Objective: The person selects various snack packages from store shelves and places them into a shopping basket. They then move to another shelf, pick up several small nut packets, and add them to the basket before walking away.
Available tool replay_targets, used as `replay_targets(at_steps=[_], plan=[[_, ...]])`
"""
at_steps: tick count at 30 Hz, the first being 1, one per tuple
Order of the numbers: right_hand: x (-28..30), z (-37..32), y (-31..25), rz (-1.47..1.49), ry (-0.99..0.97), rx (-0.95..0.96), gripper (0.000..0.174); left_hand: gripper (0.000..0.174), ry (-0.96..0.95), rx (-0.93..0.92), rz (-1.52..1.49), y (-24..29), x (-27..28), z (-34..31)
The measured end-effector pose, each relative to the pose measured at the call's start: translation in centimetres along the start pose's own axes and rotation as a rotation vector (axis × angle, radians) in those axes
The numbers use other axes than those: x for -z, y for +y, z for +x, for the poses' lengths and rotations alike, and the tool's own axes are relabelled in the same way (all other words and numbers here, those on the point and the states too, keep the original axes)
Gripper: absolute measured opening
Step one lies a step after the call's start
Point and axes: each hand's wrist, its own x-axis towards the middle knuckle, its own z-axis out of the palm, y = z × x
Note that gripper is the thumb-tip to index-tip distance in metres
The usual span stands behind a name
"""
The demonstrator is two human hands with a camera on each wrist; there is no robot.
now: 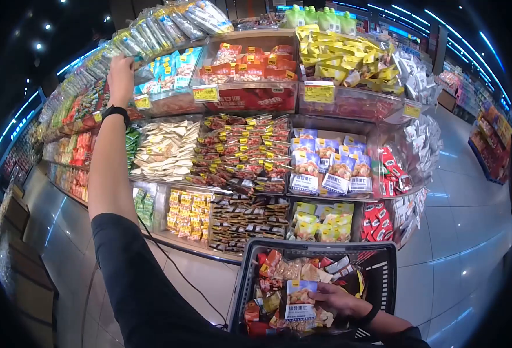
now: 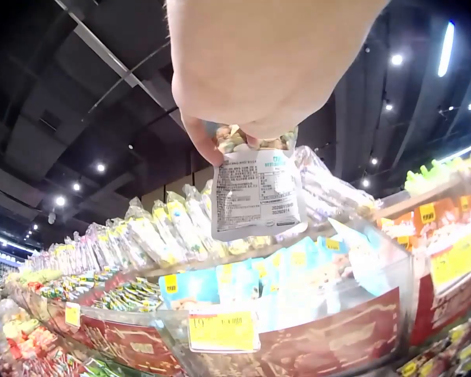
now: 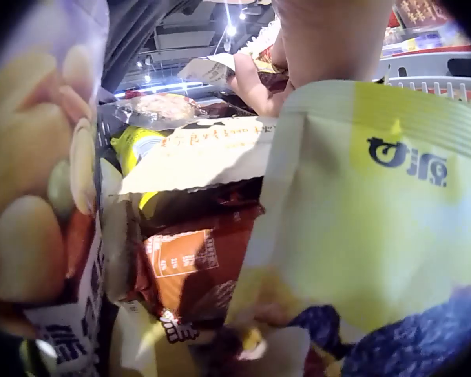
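Observation:
High over the display, my left hand pinches a snack pouch by its top. In the left wrist view this pouch hangs with its printed white back showing and nuts visible near the top. Light-blue pouches stand in the bin just below and to its right. Down in the basket, my right hand has its fingers at the right edge of a blue-and-white mixed-nut pouch, gripping it. In the right wrist view, the curled fingers meet a pale packet edge, and a yellow-green pouch fills the near right.
The dark shopping basket holds several mixed snack packs in front of the shelf. A tiered display carries orange pouches, yellow pouches and nut pouches in clear-walled bins. Yellow price tags hang on the bin fronts. A cable trails beside the basket.

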Motion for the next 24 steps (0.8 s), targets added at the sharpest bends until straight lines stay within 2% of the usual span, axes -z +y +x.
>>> replay_targets(at_steps=[2, 4, 6, 7, 12, 14, 17, 19, 20, 22, 23, 24], plan=[[0.1, 0.3, -0.2, 0.022, 0.002, -0.032, 0.033, 0.01, -0.046, -0.022, 0.015, -0.4, -2.3, -0.6], [-0.2, 0.5, -0.5, -0.022, 0.003, -0.001, 0.035, 0.011, -0.006, -0.059, -0.045, 0.1, -4.7, -1.3], [-0.2, 0.8, -0.3, -0.031, 0.001, -0.022, 0.038, 0.011, -0.025, -0.026, -0.079, 0.6, -6.8, -2.4], [-0.2, 1.1, 0.1, 0.002, 0.003, -0.019, 0.038, 0.012, -0.116, -0.023, -0.033, 0.2, -7.9, -2.9], [-0.4, 0.9, -0.8, 0.025, 0.034, -0.067, 0.032, 0.013, -0.126, 0.022, -0.051, -0.2, -11.4, -5.2], [-0.8, 0.9, -0.7, 0.044, 0.075, -0.056, 0.031, 0.012, -0.154, 0.038, -0.075, -0.1, -12.1, -6.1], [-0.4, 1.4, -0.1, 0.069, 0.042, -0.033, 0.03, 0.015, -0.057, 0.036, -0.072, -0.9, -13.2, -6.4], [-0.6, 1.3, 0.3, 0.08, 0.03, -0.032, 0.03, 0.026, -0.162, 0.059, -0.015, -1.3, -12.8, -6.3], [-0.6, 1.2, -0.1, 0.078, 0.018, -0.019, 0.031, 0.026, -0.164, 0.062, -0.008, -1.2, -12.1, -6.6], [-1.0, 1.0, -1.0, 0.003, 0.035, -0.041, 0.03, 0.038, -0.336, 0.15, 0.006, -0.7, -10.9, -6.7], [-1.0, 0.9, -0.5, 0.039, 0.044, -0.028, 0.029, 0.046, -0.291, 0.159, 0.033, -0.2, -10.5, -7.0], [-1.1, 1.0, -0.4, 0.072, 0.051, -0.004, 0.029, 0.046, -0.294, 0.158, 0.037, -0.3, -10.2, -7.0]])
